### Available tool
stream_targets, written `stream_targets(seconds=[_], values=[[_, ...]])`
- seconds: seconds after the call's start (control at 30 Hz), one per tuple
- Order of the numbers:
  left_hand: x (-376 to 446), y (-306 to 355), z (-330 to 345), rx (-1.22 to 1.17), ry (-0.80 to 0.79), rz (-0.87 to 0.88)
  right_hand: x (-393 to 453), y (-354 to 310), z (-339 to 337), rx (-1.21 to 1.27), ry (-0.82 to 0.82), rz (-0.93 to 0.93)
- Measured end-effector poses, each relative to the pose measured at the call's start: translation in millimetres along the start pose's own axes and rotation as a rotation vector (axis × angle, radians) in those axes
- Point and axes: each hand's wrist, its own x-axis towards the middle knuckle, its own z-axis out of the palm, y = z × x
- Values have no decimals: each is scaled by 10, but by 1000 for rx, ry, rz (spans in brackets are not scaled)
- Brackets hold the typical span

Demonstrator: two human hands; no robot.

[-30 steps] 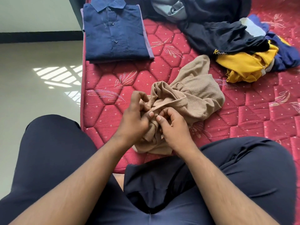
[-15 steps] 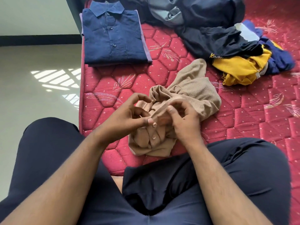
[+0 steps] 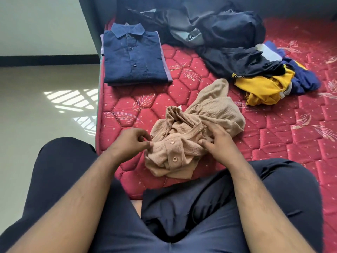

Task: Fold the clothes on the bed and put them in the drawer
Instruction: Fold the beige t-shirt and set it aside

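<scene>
Head view: tan shirt being opened out at the near bed edge.
My left hand (image 3: 131, 140) pinches the placket of the tan shirt (image 3: 193, 136); my right hand (image 3: 218, 141) grips the crumpled cloth, so I can spread it. Folded navy shirt (image 3: 134, 55) lies far left on the bed (image 3: 273, 143); no drawer visible.

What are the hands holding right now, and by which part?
The tan shirt: the left hand pinches its edge beside the button strip, and the right hand grips the bunched cloth on the other side.

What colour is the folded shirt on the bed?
Dark blue folded shirt, seen in the head view.
</scene>
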Motion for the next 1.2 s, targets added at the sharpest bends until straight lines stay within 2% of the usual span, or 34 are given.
stream_targets(seconds=[0.17,0.27,0.33,0.37,0.4,0.43,0.5,0.57,0.6,0.67,0.73,0.8,0.87,0.93,1.0,1.03,1.07,1.1,1.17,1.2], values=[[144,7,121,-62,156,-57,66,-83,143,-58,81,-9],[261,18,131,57,1,-140,92,-167,101,18,166,12],[297,73,81,125,-101,-162,140,-246,-32,38,116,63],[340,144,-4,131,-85,-159,180,-289,-148,33,84,94],[398,193,-114,124,-15,-158,236,-334,-253,40,64,116],[461,257,-249,101,134,-150,322,-391,-369,86,82,147],[724,626,-764,-52,502,-93,650,-620,-881,323,218,208],[949,1170,-1432,-223,723,8,996,-1023,-1568,612,408,152],[994,1408,-1722,-251,784,48,1133,-1194,-1872,639,521,67],[1005,1923,-2297,-282,886,179,1212,-1608,-2538,535,727,-135],[872,2342,-2720,-292,966,338,1086,-1999,-3000,433,809,-318],[702,2588,-2922,-342,981,522,874,-2218,-3213,290,853,-495],[534,2617,-2881,-407,915,674,683,-2161,-3179,128,896,-597],[446,2326,-2596,-385,823,745,528,-1813,-2911,19,911,-632],[406,1823,-2137,-196,787,705,395,-1220,-2429,-66,855,-601],[413,1493,-1812,-25,731,614,334,-861,-2098,-108,787,-531],[379,1172,-1456,157,616,500,242,-507,-1731,-137,685,-435],[383,939,-1189,342,435,357,198,-283,-1488,-172,516,-317],[293,350,-521,614,-14,102,109,123,-900,-347,13,-38],[189,98,-271,645,-171,25,34,225,-619,-414,-268,67]])
